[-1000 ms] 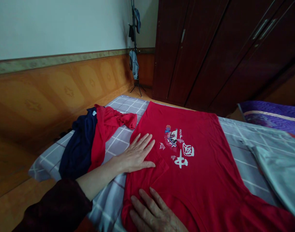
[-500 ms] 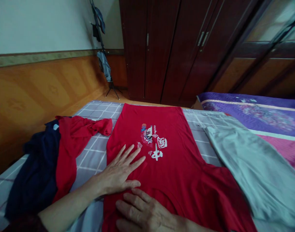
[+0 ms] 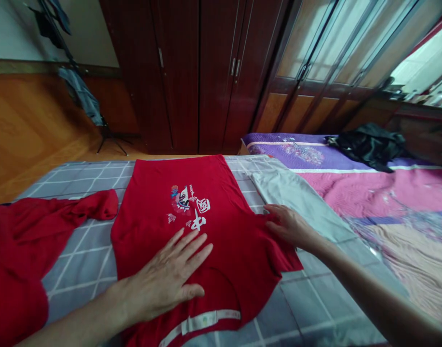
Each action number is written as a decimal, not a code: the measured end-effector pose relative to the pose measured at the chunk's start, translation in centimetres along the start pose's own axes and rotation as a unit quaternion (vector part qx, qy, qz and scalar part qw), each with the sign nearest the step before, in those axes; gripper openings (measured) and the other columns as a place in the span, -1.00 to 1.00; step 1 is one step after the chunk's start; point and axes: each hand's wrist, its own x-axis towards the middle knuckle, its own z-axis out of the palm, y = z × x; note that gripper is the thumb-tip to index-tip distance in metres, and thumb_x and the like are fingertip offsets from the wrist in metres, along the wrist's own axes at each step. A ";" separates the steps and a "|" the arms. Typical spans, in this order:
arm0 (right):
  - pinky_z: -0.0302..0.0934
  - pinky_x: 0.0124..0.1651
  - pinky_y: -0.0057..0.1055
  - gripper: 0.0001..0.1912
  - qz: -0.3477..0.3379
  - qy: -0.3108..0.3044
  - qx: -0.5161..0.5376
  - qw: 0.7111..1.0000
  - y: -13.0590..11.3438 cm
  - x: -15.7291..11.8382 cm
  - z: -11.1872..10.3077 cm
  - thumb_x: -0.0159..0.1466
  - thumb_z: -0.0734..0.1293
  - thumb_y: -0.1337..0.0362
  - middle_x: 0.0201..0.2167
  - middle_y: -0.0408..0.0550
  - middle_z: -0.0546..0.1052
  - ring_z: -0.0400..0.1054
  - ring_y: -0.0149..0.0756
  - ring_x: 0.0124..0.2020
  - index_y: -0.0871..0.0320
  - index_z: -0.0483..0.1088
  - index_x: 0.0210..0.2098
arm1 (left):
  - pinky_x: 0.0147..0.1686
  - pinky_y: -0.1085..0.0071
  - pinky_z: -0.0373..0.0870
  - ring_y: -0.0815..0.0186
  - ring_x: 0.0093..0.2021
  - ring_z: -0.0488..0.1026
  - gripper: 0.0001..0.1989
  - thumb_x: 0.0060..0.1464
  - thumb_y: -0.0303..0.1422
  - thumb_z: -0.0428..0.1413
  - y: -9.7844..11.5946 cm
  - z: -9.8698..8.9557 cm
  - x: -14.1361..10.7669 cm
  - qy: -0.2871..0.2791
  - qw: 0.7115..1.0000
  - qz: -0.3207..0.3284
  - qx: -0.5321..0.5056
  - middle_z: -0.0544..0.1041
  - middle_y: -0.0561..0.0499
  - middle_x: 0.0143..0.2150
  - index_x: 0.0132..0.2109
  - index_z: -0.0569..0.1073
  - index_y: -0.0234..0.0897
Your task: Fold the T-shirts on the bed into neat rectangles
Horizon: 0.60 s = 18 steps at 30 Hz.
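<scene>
A red T-shirt (image 3: pixel 221 241) with a white-character and cartoon print lies spread on the grey checked bed cover (image 3: pixel 87 260), its neckline towards me. My left hand (image 3: pixel 170 274), fingers spread, is over the chest just below the print; whether it presses on the cloth is unclear. At the right sleeve, my right hand (image 3: pixel 287 224) has its fingers bent and pinched on the red fabric. A pale grey-green garment (image 3: pixel 296 193) lies just beyond that hand. Another red garment (image 3: pixel 21 241) is crumpled at the left.
Dark red wardrobes (image 3: pixel 177 77) stand behind the bed. A coat stand (image 3: pixel 107 127) with clothes is at the back left. On the right, a purple and pink bed (image 3: pixel 380 193) holds a black garment (image 3: pixel 372 144).
The view has turned right. My right hand has moved from beside my left hand to the shirt's right sleeve and taken hold of it. The neckline's white band now shows.
</scene>
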 end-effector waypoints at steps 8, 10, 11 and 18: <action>0.16 -0.15 -0.38 -0.76 0.067 -0.106 -0.020 0.992 -1.6 2.2 -0.3 0.03 0.32 0.25 -0.35 -0.01 0.52 0.36 -0.15 -0.19 0.16 0.49 -0.30 | 0.27 -0.09 -0.18 0.01 0.36 -0.12 -0.31 0.20 0.07 -0.20 4.6 2.1 4.1 -0.038 0.979 0.151 -0.130 0.03 -0.17 0.35 0.34 0.03 -0.24; 0.15 -0.30 -0.43 -0.85 0.089 -0.113 0.000 0.990 -1.3 3.0 -0.1 0.01 0.33 0.26 -0.46 -0.07 0.49 0.36 -0.24 -0.34 0.16 0.47 -0.41 | 0.27 -0.10 -0.16 0.00 0.35 -0.11 -0.32 0.21 0.05 -0.19 4.6 2.5 4.1 -0.045 0.979 0.151 -0.132 0.06 -0.19 0.34 0.32 0.08 -0.28; 0.14 -0.36 -0.45 -0.87 0.100 -0.117 0.014 0.988 -1.0 3.4 0.0 0.02 0.32 0.25 -0.50 -0.09 0.48 0.35 -0.29 -0.40 0.17 0.46 -0.44 | 0.27 -0.08 -0.16 0.01 0.35 -0.10 -0.33 0.22 0.04 -0.19 4.5 2.6 4.0 -0.044 0.979 0.149 -0.131 0.07 -0.19 0.34 0.31 0.09 -0.30; 0.08 -0.56 -0.51 -0.70 0.154 -0.163 0.124 0.967 0.8 2.5 -0.5 0.07 0.33 0.13 -0.60 -0.14 0.47 0.30 -0.40 -0.59 0.23 0.44 -0.31 | 0.27 -0.02 -0.07 0.07 0.34 -0.04 -0.39 0.24 -0.03 -0.13 4.2 2.7 3.7 -0.002 0.982 0.151 -0.116 0.12 -0.17 0.32 0.29 0.15 -0.30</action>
